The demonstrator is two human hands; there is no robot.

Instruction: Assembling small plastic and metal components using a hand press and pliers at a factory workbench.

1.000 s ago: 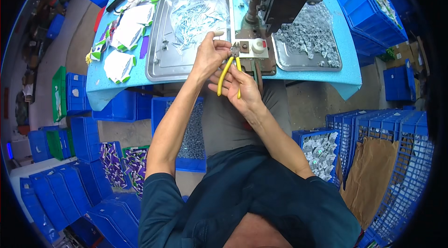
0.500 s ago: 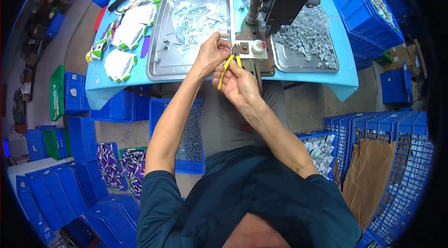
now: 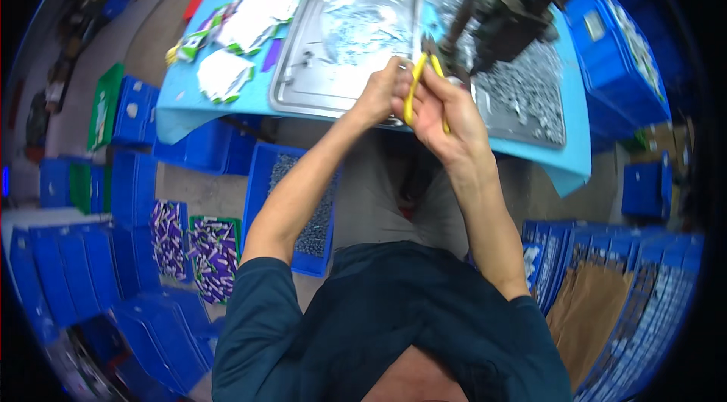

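Note:
A pair of yellow-handled pliers (image 3: pixel 414 91) is in my right hand (image 3: pixel 454 118), palm turned up, its dark jaws pointing away from me. The two handles stand apart, one lying across my fingers. Close beside it, my left hand (image 3: pixel 381 93) has its fingers curled together near the pliers; anything held in them is hidden. Both hands are over the front edge of the table, between a metal tray (image 3: pixel 303 91) with thin silvery pieces in a plastic bag (image 3: pixel 363 27) and a dark green press (image 3: pixel 515 12). The picture is blurred around the press.
Right of the press lies a tray of small grey parts (image 3: pixel 522 91). White and green packets (image 3: pixel 257 16) cover the table's left side. A blue bin (image 3: pixel 261 197) of small parts stands below the table edge. Blue crates (image 3: pixel 621 61) stack at right, with more crates (image 3: pixel 68 273) at lower left.
The view has turned and shifted. My right hand has lifted the pliers up and away from the small fixture at the press base; my left hand has stayed beside it.

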